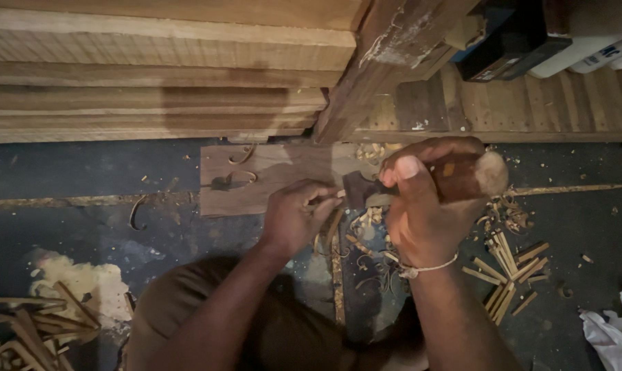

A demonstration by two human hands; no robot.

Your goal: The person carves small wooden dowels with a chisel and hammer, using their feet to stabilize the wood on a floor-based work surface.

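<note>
— Where's the thin wooden stick (333, 200)?
— Pinched in left hand (293, 218) fingertips, over the floor (84, 178), touching the chisel (455, 176).
— And the chisel?
— Gripped in right hand (417, 206), fingers wrapped tight around the handle. Shavings (369, 237) beneath, cut sticks (506, 268) to the right.

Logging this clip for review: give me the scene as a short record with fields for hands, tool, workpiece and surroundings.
left hand: pinches a thin wood stick near its end
right hand: gripped around a wooden-handled chisel
blade: dark, meeting the stick
flat board: on the floor beyond the hands, curled shavings on it
cut sticks: pile to the right; another pile at lower left
stacked planks: above the board
</note>
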